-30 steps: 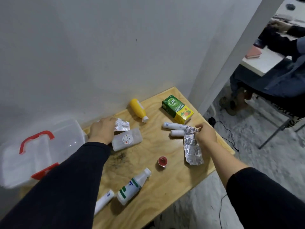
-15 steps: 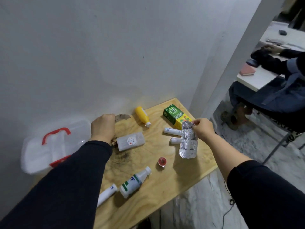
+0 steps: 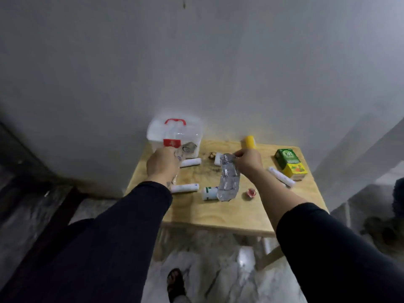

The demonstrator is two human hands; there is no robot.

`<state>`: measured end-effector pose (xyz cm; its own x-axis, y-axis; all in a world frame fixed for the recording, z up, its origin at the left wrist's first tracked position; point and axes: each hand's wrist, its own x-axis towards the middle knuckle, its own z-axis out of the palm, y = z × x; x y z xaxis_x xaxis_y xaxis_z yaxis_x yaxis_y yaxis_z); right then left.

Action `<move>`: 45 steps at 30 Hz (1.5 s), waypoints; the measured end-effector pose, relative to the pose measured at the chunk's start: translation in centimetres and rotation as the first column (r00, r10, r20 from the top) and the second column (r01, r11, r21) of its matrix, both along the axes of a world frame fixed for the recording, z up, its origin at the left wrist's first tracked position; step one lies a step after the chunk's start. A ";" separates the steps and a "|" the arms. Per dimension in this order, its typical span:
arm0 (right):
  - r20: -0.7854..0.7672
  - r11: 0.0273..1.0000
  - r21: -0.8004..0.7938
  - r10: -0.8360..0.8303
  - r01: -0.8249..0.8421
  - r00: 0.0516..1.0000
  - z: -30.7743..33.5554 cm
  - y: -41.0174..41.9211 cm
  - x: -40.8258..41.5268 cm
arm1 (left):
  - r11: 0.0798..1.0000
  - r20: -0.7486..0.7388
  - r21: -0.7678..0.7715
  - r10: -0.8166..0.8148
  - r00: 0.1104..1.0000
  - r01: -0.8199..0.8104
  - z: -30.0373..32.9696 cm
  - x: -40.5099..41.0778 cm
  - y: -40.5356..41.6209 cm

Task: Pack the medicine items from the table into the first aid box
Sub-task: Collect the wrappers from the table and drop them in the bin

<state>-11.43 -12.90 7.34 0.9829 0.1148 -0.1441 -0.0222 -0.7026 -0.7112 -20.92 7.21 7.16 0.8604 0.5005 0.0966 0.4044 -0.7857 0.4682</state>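
The first aid box [image 3: 175,136] sits just past your left hand [image 3: 162,164], which is closed around a small shiny pack. Your right hand [image 3: 248,161] pinches the hanging foil pill strip [image 3: 228,178]. Next, I think, drop both inside.

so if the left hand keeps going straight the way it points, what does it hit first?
Most likely the first aid box. The left hand, closed on a clear blister strip, points up-table toward the box's front wall, with nothing visible between them. Depth is unclear, so the gap can't be judged.
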 end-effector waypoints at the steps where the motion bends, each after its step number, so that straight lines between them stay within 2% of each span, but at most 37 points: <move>1: 0.005 0.998 -0.008 0.057 -0.057 0.998 0.0 1.8 -1.0 | 0.999 -0.014 0.002 0.039 0.999 -0.039 0.0 -2.1 0.9; 7: -0.026 0.946 -0.035 0.322 -0.322 0.947 -0.3 12.9 -7.3 | 0.949 -0.100 0.012 0.316 0.943 -0.316 -1.0 -13.4 7.5; 10: -0.064 0.873 -0.105 0.473 -0.477 0.879 -0.7 18.4 -11.0 | 0.884 -0.128 -0.046 0.458 0.880 -0.466 -2.4 -18.6 10.5; 13: -0.091 0.793 -0.159 0.581 -0.588 0.809 -1.8 23.8 -14.5 | 0.833 -0.177 -0.098 0.525 0.833 -0.545 -4.6 -23.1 13.8; 19: -0.177 0.758 -0.152 0.610 -0.634 0.772 -6.2 34.3 -20.6 | 0.742 -0.259 -0.192 0.593 0.762 -0.642 -8.9 -28.8 21.6; 24: -0.279 0.658 -0.229 0.661 -0.717 0.697 -11.9 41.4 -24.1 | 0.678 -0.369 -0.251 0.593 0.716 -0.691 -14.6 -30.8 28.3; 32: -0.362 0.639 -0.258 0.632 -0.725 0.686 -24.4 49.9 -25.3 | 0.599 -0.491 -0.303 0.568 0.660 -0.741 -25.7 -29.6 35.0; 36: -0.432 0.586 -0.254 0.643 -0.769 0.633 -31.7 52.3 -25.6 | 0.666 -0.490 -0.356 0.464 0.738 -0.655 -32.3 -29.0 36.7; 38: -0.463 0.601 -0.233 0.623 -0.765 0.631 -34.0 52.9 -25.5 | 0.626 -0.534 -0.411 0.424 0.732 -0.662 -34.3 -29.1 37.5; 41: -0.506 0.552 -0.254 0.624 -0.794 0.596 -36.3 53.1 -25.4 | 0.601 -0.577 -0.448 0.371 0.728 -0.662 -36.3 -29.1 38.4; 45: -0.529 0.471 -0.305 0.639 -0.828 0.558 -36.7 52.8 -25.0 | 0.651 -0.607 -0.429 0.307 0.734 -0.627 -36.2 -28.8 38.4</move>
